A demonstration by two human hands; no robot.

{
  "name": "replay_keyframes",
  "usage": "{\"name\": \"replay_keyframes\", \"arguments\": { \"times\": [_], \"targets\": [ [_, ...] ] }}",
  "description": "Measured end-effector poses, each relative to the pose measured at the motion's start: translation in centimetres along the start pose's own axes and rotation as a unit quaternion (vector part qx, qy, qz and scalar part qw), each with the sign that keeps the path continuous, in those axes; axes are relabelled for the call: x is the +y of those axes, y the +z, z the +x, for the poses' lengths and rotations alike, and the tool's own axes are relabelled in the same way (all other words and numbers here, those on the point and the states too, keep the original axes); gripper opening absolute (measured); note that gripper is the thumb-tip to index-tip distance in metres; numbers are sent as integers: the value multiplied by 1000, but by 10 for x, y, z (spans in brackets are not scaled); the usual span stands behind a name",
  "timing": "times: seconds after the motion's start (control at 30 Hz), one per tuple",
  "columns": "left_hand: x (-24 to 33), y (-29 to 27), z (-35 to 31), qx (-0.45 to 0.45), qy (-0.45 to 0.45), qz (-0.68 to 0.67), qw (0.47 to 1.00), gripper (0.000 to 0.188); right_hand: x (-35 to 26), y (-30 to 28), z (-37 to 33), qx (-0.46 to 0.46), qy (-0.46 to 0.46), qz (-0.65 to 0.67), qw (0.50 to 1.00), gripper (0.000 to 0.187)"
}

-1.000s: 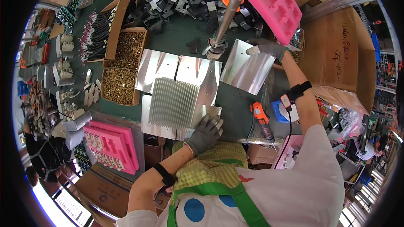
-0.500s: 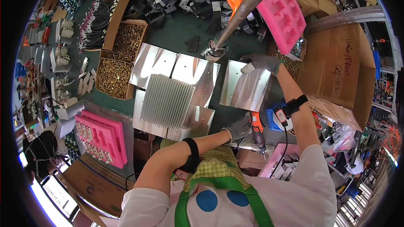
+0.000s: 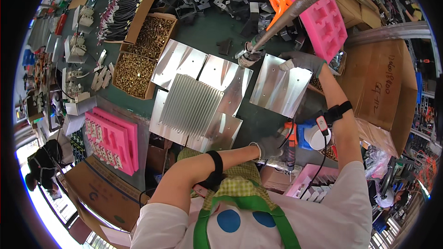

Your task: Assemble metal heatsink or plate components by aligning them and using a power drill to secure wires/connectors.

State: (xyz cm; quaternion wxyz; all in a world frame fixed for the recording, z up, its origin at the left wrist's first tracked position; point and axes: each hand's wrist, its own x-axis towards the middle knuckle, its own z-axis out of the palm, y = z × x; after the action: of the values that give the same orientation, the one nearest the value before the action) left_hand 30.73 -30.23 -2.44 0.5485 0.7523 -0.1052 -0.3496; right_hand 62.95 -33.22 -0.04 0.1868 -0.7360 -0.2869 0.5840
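A flat, shiny metal plate [image 3: 278, 88] with small holes sits right of centre, over the green counter [image 3: 196, 32]; you cannot tell whether its underside touches. Your right hand [image 3: 305, 63], in a grey glove, has its grip clasped on the plate's far edge, thumb on the top face, the other fingers partly hidden. The plate looks stiff and fairly light, slick on its face and perhaps sharp along its rim, so 2 opposite edges would probably give the surest hold. Nearer you, your gloved left hand [image 3: 272, 148] is beside an orange power screwdriver [image 3: 290, 144]; you cannot tell whether that grip has closed on it. Left of the plate, a finned heat sink [image 3: 191, 106] lies on several similar plates [image 3: 226, 76]. Farther left are brass-coloured fasteners [image 3: 134, 74] in cardboard. Toward the far side lie black brackets [image 3: 217, 2] and a pink foam tray [image 3: 340, 34].
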Motion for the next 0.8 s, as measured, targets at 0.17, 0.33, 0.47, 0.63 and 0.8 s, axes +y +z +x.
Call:
{"name": "replay_keyframes", "arguments": {
  "times": [0.17,0.33,0.47,0.63,0.8],
  "targets": [
    [36,-49,-90,-38,-16,86,995,61,-2,31,8,-52,-51,64,995,83],
    [44,-134,-218,159,-80,-34,983,36,4,64,4,26,-26,123,992,89],
    [14,-194,-279,339,-132,-14,931,32,-19,81,-3,80,-16,-7,997,80],
    [-56,-286,-264,436,-87,262,856,32,-73,114,-22,257,141,-226,929,59],
    [-95,-369,-173,352,80,467,807,41,-144,167,-27,474,-82,-63,874,31]
  ]
}}
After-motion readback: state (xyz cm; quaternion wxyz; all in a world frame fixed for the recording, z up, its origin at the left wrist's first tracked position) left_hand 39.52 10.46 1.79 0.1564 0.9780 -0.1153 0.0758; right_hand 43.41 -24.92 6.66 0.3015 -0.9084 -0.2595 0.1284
